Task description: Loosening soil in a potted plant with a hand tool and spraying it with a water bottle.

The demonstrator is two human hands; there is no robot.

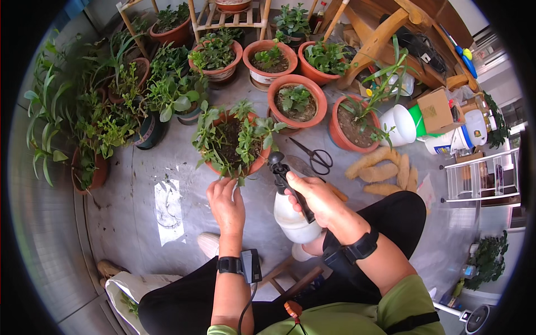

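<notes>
My right hand point(312, 194) grips the black handle of a white spray bottle point(289, 213), whose black nozzle tilts towards the upper left, close to a terracotta pot point(263, 161). Leafy green plants point(247, 142) grow around the dark soil in that pot and spill over its rim. At the pot's near side, my left hand point(226, 205) has its fingertips against the overhanging leaves; whether they pinch a stem cannot be made out. Black-handled scissors point(320, 161) lie open on the floor right of the pot. Behind the right hand, an orange-brown handle point(337, 191) shows partly.
More potted plants stand behind, including a terracotta pot point(322, 106) and a taller-leaved one point(335, 138). Dense greenery point(100, 121) fills the left. Tan elongated pieces point(379, 171) lie on the grey floor point(138, 209) at right, near a white bucket point(400, 125) and a cardboard box point(437, 111).
</notes>
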